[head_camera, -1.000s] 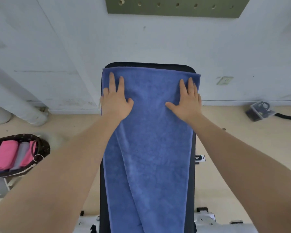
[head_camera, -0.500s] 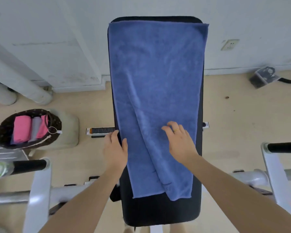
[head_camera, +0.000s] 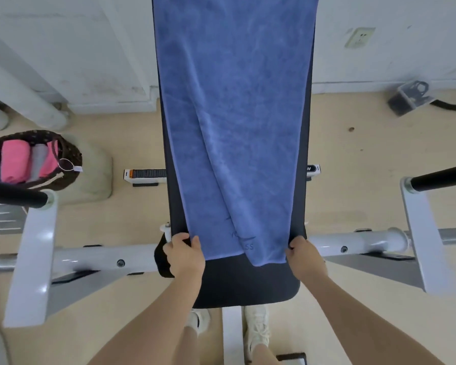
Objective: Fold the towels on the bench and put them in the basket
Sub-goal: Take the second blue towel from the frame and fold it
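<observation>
A long blue towel (head_camera: 234,114) lies lengthwise on the black padded bench (head_camera: 248,283), with a diagonal crease running toward its near end. My left hand (head_camera: 186,255) pinches the towel's near left corner. At the near right corner my right hand (head_camera: 304,256) grips the towel's edge. A dark woven basket (head_camera: 71,156) stands on the floor at the left and holds rolled pink and grey towels (head_camera: 15,162).
White metal frame bars (head_camera: 90,259) of the bench rack stick out on both sides, with black-padded handles (head_camera: 440,177) above them. The wall lies just past the bench's far end. A beige cushion (head_camera: 95,175) sits beside the basket. My shoes (head_camera: 257,327) stand below the bench end.
My hands slid from the towel's far end down its length to the near corners and closed on them. The view tilted down toward the bench's near end.
</observation>
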Demonstrator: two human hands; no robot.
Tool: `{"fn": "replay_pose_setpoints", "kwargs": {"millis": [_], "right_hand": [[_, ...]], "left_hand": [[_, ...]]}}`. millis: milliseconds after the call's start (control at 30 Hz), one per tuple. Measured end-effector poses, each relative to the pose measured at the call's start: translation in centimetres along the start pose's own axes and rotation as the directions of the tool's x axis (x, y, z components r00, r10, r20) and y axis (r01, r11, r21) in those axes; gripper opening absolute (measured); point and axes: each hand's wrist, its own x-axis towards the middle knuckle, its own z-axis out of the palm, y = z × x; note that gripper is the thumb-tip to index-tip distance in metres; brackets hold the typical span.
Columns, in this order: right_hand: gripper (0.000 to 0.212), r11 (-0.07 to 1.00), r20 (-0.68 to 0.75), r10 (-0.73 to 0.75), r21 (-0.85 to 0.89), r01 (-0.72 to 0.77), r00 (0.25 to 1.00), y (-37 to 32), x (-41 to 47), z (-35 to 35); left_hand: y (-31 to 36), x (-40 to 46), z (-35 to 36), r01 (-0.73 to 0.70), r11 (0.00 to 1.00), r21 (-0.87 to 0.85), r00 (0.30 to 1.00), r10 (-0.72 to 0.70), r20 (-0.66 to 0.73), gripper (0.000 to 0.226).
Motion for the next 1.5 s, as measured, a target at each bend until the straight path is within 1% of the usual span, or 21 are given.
{"fn": "replay_pose_setpoints", "kwargs": {"millis": [67, 167, 233, 300, 400, 467, 533, 633, 733, 800, 867, 933, 1000, 1067, 1167, 1233, 1267, 1367, 1433, 1500], "right_hand": [[0.015, 0.99, -0.051, 0.033, 0.141, -0.026, 0.998, 0.3, 0.6, 1.3], [0.021, 0.966, -0.132, 0.044, 0.259, -0.008, 0.99, 0.6, 0.9, 2.7], [0.019, 0.967, -0.182, 0.035, 0.255, 0.013, 0.983, 0.9, 1.0, 3.1], [0.016, 0.97, -0.188, 0.0, 0.238, 0.046, 0.982, 1.1, 1.2, 3.3], [0.014, 0.938, -0.158, -0.043, 0.333, 0.094, 0.986, 1.5, 0.9, 3.0], [0.017, 0.913, -0.14, -0.043, 0.397, 0.096, 0.989, 1.9, 0.3, 2.4], [0.017, 0.884, -0.132, -0.002, 0.464, 0.064, 0.991, 2.5, -0.2, 1.8], [0.007, 0.829, -0.119, 0.096, 0.56, -0.013, 0.988, 3.5, -0.2, 0.9], [0.006, 0.821, -0.083, 0.103, 0.57, -0.037, 0.991, 4.3, 0.0, 0.6], [0.008, 0.832, -0.034, 0.114, 0.549, -0.077, 0.993, 4.7, -0.1, 0.7], [0.01, 0.825, 0.005, 0.14, 0.552, -0.119, 0.99, 5.2, -0.3, 1.3], [0.012, 0.791, 0.037, 0.177, 0.59, -0.164, 0.984, 5.4, -0.4, 1.8], [0.013, 0.736, 0.087, 0.192, 0.646, -0.202, 0.978, 5.4, -0.7, 1.9], [0.012, 0.699, 0.12, 0.18, 0.683, -0.213, 0.976, 5.3, -1.5, 1.4], [0.013, 0.683, 0.117, 0.131, 0.709, -0.175, 0.984, 4.9, -3.1, -0.4], [0.012, 0.659, 0.111, 0.091, 0.738, -0.143, 0.99, 4.5, -4.5, -2.6], [0.012, 0.643, 0.104, 0.071, 0.756, -0.126, 0.992, 4.3, -5.1, -3.8], [0.01, 0.567, 0.083, -0.019, 0.822, -0.058, 0.996, 3.4, -6.7, -7.5], [0.009, 0.521, 0.058, -0.094, 0.854, -0.001, 0.994, 2.4, -7.4, -9.8], [0.011, 0.488, 0.052, -0.125, 0.873, 0.016, 0.991, 1.3, -7.9, -11.7]], "left_hand": [[-0.9, -0.1, 1.1, -0.015, 0.998, 0.057, 0.999, 0.018, -0.046, 0.026], [-2.4, -0.4, 2.0, -0.014, 0.997, 0.07, 0.997, 0.02, -0.076, 0.026], [-2.8, -0.4, 2.7, -0.032, 0.996, 0.089, 0.996, 0.04, -0.084, 0.024], [-3.0, -0.3, 3.0, -0.049, 0.995, 0.087, 0.996, 0.056, -0.076, 0.022], [-3.5, -0.3, 2.4, -0.102, 0.994, -0.045, 0.993, 0.098, -0.071, 0.017], [-4.1, -0.7, 1.5, -0.1, 0.99, -0.102, 0.994, 0.096, -0.052, 0.024], [-4.8, -1.1, 0.4, -0.069, 0.991, -0.117, 0.997, 0.065, -0.035, 0.025], [-6.3, -0.7, -0.6, -0.064, 0.991, -0.119, 0.997, 0.059, -0.045, 0.026], [-7.6, -0.5, -0.8, -0.047, 0.994, -0.097, 0.998, 0.042, -0.054, 0.017], [-8.3, -0.6, -0.6, -0.04, 0.997, -0.073, 0.998, 0.037, -0.045, 0.017], [-8.8, -0.7, -0.4, -0.027, 0.995, -0.094, 0.999, 0.024, -0.036, 0.016], [-9.1, -0.6, -0.3, -0.012, 0.989, -0.149, 1.0, 0.011, -0.008, 0.017], [-9.4, -0.5, -0.4, -0.008, 0.98, -0.197, 0.999, 0.017, 0.045, 0.024], [-9.4, -0.8, -1.0, -0.006, 0.981, -0.195, 0.995, 0.026, 0.097, 0.025], [-8.6, -2.0, -2.8, 0.03, 0.981, -0.191, 0.983, 0.005, 0.183, 0.016], [-6.8, -3.6, -4.5, 0.079, 0.98, -0.182, 0.972, -0.035, 0.234, 0.019], [-5.8, -4.4, -5.3, 0.097, 0.977, -0.191, 0.971, -0.05, 0.235, 0.021], [-2.2, -6.1, -7.4, 0.07, 0.961, -0.266, 0.981, -0.018, 0.194, 0.015], [0.4, -7.0, -8.5, 0.054, 0.94, -0.338, 0.977, 0.02, 0.212, 0.005], [2.5, -7.5, -9.3, 0.092, 0.891, -0.444, 0.977, 0.006, 0.215, 0.012]]}}
